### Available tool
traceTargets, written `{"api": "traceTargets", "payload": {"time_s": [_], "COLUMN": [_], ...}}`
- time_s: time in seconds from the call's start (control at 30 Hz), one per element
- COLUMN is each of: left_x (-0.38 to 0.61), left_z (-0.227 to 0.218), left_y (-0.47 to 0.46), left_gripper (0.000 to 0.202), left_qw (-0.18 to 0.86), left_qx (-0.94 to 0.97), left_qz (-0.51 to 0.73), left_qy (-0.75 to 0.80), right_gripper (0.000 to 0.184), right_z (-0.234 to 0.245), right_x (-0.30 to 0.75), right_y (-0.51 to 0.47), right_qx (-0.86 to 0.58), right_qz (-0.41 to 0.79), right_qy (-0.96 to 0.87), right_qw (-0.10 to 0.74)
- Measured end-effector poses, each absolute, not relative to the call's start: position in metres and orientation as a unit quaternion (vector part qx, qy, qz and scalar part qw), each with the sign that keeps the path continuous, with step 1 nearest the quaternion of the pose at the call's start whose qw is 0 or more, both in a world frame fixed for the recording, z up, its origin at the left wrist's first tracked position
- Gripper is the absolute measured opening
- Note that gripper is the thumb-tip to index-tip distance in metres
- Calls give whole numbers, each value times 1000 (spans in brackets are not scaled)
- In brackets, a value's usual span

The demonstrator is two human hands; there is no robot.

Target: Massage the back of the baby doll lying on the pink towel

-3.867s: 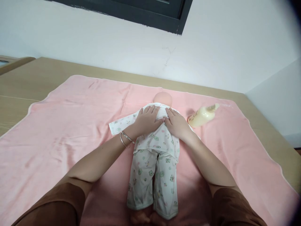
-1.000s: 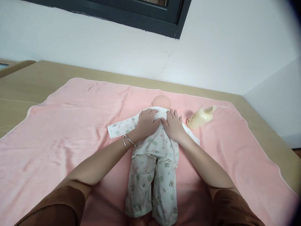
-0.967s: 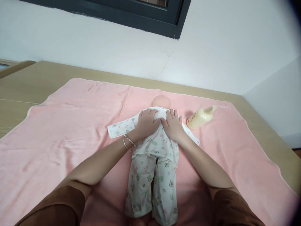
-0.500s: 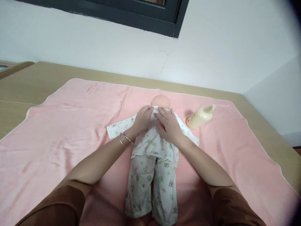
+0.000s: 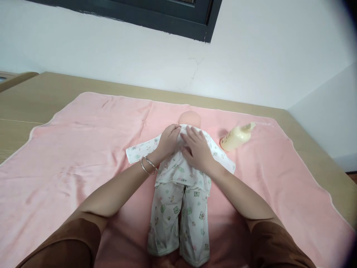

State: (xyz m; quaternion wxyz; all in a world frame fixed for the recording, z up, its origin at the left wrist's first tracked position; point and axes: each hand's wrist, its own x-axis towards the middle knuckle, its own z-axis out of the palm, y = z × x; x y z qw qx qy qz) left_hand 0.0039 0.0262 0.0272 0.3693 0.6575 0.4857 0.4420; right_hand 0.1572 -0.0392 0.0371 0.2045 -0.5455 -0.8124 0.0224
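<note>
A baby doll (image 5: 190,118) lies on a pink towel (image 5: 83,149), head away from me, dressed in a white printed top and trousers (image 5: 178,216). My left hand (image 5: 167,141), with bangles on the wrist, has its fingers curled on the collar of the top just below the doll's head. Beside it, my right hand (image 5: 196,149) lies flat on the doll's chest with fingers stretched toward the collar. One empty sleeve (image 5: 138,150) sticks out to the left.
A cream pump bottle (image 5: 237,136) lies on its side on the towel, right of the doll. The towel covers a wooden surface (image 5: 33,96) that ends at a white wall. A dark window frame (image 5: 156,15) is above.
Both hands slid from the doll's sides in to the middle of the chest. The left fingers curled onto the collar, and the right hand turned across the chest.
</note>
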Motion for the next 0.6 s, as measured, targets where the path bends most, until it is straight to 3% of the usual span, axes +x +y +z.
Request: {"api": "traceTargets", "payload": {"time_s": [0.17, 0.37, 0.6], "left_x": [5, 9, 23], "left_z": [22, 20, 29], "left_y": [24, 10, -39], "left_gripper": [28, 40, 54], "left_qw": [347, 179, 56], "left_qx": [659, 784, 859], "left_qz": [436, 343, 211], "left_qy": [505, 485, 464], "right_gripper": [57, 64, 48], "right_z": [51, 82, 120], "right_x": [152, 157, 183], "right_y": [-43, -75, -94], "right_qx": [-563, -591, -577], "right_qz": [59, 52, 61], "right_qy": [-818, -805, -814], "right_qw": [104, -9, -29]}}
